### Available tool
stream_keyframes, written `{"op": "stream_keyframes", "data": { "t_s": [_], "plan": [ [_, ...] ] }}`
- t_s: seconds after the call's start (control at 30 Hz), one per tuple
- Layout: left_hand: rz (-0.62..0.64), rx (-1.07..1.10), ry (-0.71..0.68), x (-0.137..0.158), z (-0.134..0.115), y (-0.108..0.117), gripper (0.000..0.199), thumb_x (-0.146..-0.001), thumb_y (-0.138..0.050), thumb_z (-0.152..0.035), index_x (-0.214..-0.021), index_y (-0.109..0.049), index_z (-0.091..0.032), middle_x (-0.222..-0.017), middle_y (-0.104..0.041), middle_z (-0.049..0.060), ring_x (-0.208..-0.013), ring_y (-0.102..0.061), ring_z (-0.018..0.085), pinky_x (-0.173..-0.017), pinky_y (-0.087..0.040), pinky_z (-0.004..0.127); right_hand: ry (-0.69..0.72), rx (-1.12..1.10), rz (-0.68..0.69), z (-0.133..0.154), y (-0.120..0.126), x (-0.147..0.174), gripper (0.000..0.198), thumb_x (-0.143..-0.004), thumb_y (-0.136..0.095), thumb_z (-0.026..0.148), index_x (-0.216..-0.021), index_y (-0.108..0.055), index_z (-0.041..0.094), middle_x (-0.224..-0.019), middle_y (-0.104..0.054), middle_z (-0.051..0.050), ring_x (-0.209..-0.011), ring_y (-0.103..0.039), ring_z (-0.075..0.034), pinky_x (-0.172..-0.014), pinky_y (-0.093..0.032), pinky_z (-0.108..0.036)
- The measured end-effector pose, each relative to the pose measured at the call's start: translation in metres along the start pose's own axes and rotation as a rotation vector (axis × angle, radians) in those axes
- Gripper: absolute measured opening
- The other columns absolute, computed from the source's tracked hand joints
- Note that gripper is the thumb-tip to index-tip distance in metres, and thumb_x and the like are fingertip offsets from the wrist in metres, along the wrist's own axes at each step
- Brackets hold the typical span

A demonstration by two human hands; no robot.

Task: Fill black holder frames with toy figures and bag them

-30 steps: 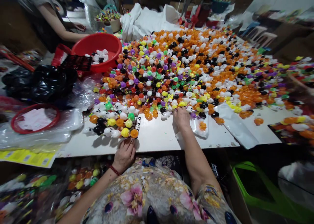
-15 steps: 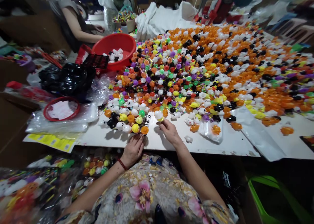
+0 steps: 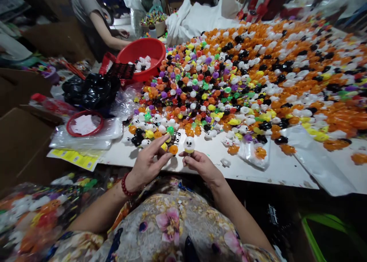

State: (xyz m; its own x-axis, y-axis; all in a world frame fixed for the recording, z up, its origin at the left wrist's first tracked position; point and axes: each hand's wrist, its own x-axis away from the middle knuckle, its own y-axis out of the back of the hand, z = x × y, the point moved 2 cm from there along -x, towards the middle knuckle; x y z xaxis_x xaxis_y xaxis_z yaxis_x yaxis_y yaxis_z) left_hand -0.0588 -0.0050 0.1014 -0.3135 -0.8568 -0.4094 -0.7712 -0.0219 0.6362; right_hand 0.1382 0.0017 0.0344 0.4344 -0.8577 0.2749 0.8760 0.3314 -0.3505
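Note:
A small toy with a white skull head [image 3: 189, 144] and a yellowish base stands upright in the fingers of my right hand [image 3: 203, 165], above the table's front edge. My left hand [image 3: 149, 158] is at the black grid rack [image 3: 175, 139], its thumb and fingers apart beside an orange toy top [image 3: 173, 150]. Toys with white, black, yellow, green and orange heads stand packed in the rack; my left hand covers part of them. Whether my left fingers touch any toy, I cannot tell.
A large heap of small coloured toys [image 3: 212, 86] spreads over the white table [image 3: 206, 178]. On the left are a red basin [image 3: 156, 55], a small red basket [image 3: 99, 130], a black plastic bag [image 3: 90, 91] and clear bags. A person [image 3: 100, 28] sits beyond the basin.
My left hand has risen from the rack's front edge and opened over its toys. My right hand has drawn the toy nearer, with its skull face now towards me. The view has shifted slightly.

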Motion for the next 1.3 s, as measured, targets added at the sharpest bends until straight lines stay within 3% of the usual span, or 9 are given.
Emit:
{"op": "stream_keyframes", "data": {
  "t_s": [0.07, 0.17, 0.27, 0.43, 0.57, 0.67, 0.83, 1.0, 1.3],
  "plan": [
    [0.116, 0.074, 0.008, -0.018, -0.005, -0.001, 0.049, -0.094, -0.056, -0.035, -0.141, -0.05, -0.022, -0.124, -0.066, 0.011, -0.064, -0.06, 0.009, -0.063, -0.056, 0.024, 0.002, 0.012, 0.049, 0.001, -0.009, 0.005, 0.046, -0.068, -0.077, 0.057, -0.092, -0.069, 0.019, -0.076, -0.062, 0.001, -0.067, -0.05, -0.011, -0.062, -0.038, -0.023],
    [0.229, 0.129, -0.03, -0.034, -0.011, -0.009, 0.038, -0.094, -0.055, -0.036, -0.127, -0.061, -0.019, -0.109, -0.071, 0.009, -0.074, -0.063, 0.011, -0.07, -0.054, 0.025, 0.014, 0.042, 0.121, 0.001, -0.017, 0.007, 0.04, -0.068, -0.077, 0.053, -0.081, -0.066, 0.017, -0.072, -0.059, 0.003, -0.067, -0.05, -0.011, -0.066, -0.04, -0.025],
    [0.205, 0.121, 0.068, -0.039, -0.01, -0.016, 0.031, -0.093, -0.055, -0.038, -0.108, -0.069, -0.015, -0.082, -0.07, 0.004, -0.071, -0.061, 0.012, -0.067, -0.05, 0.024, 0.021, 0.092, 0.111, -0.002, -0.017, 0.005, 0.037, -0.068, -0.077, 0.049, -0.082, -0.064, 0.017, -0.072, -0.058, 0.003, -0.067, -0.05, -0.012, -0.065, -0.039, -0.025],
    [0.164, 0.139, 0.335, -0.039, -0.005, -0.024, 0.034, -0.09, -0.055, -0.047, -0.086, -0.067, -0.015, -0.054, -0.053, -0.005, -0.049, -0.046, 0.01, -0.049, -0.036, 0.021, 0.151, 0.418, -0.07, 0.002, -0.013, 0.007, 0.02, -0.076, -0.067, 0.035, -0.071, -0.054, 0.02, -0.064, -0.052, 0.006, -0.061, -0.044, -0.011, -0.057, -0.034, -0.023],
    [0.215, 0.052, 0.253, -0.047, -0.009, -0.029, 0.035, -0.091, -0.053, -0.047, -0.081, -0.066, -0.016, -0.058, -0.057, -0.003, -0.056, -0.052, 0.011, -0.053, -0.039, 0.022, 0.336, 0.656, -0.158, 0.011, -0.013, 0.008, 0.014, -0.084, -0.058, 0.027, -0.071, -0.056, 0.021, -0.071, -0.057, 0.002, -0.068, -0.051, -0.014, -0.066, -0.041, -0.025],
    [0.19, -0.062, 0.094, -0.054, -0.01, -0.028, 0.039, -0.097, -0.042, -0.045, -0.091, -0.068, -0.016, -0.079, -0.068, 0.003, -0.075, -0.062, 0.015, -0.068, -0.048, 0.025, 0.428, 0.707, -0.225, 0.012, -0.003, 0.0, 0.013, -0.086, -0.055, 0.027, -0.077, -0.062, 0.021, -0.084, -0.061, -0.003, -0.081, -0.057, -0.018, -0.076, -0.046, -0.029],
    [0.017, -0.267, -0.06, -0.054, -0.001, -0.016, 0.041, -0.102, -0.033, -0.038, -0.111, -0.064, -0.014, -0.1, -0.07, 0.01, -0.093, -0.063, 0.019, -0.084, -0.05, 0.032, 0.245, 0.507, -0.357, -0.007, 0.023, -0.038, 0.018, -0.081, -0.063, 0.035, -0.085, -0.064, 0.018, -0.081, -0.066, -0.004, -0.077, -0.06, -0.019, -0.074, -0.049, -0.032],
    [0.107, -0.438, -0.162, -0.04, 0.013, -0.014, 0.031, -0.1, -0.042, -0.034, -0.11, -0.065, -0.016, -0.099, -0.069, 0.01, -0.094, -0.061, 0.021, -0.087, -0.048, 0.037, 0.19, 0.395, -0.313, -0.024, 0.018, -0.071, 0.015, -0.076, -0.067, 0.028, -0.085, -0.066, 0.016, -0.079, -0.069, -0.002, -0.075, -0.062, -0.017, -0.073, -0.05, -0.03],
    [0.181, -0.459, -0.21, -0.024, 0.025, -0.019, 0.028, -0.099, -0.043, -0.03, -0.114, -0.063, -0.019, -0.105, -0.07, 0.01, -0.1, -0.061, 0.022, -0.091, -0.047, 0.04, 0.221, 0.822, -0.25, -0.027, 0.006, -0.079, 0.02, -0.081, -0.056, 0.014, -0.098, -0.066, 0.018, -0.091, -0.073, -0.004, -0.082, -0.064, -0.02, -0.076, -0.049, -0.03]
  ]
}}
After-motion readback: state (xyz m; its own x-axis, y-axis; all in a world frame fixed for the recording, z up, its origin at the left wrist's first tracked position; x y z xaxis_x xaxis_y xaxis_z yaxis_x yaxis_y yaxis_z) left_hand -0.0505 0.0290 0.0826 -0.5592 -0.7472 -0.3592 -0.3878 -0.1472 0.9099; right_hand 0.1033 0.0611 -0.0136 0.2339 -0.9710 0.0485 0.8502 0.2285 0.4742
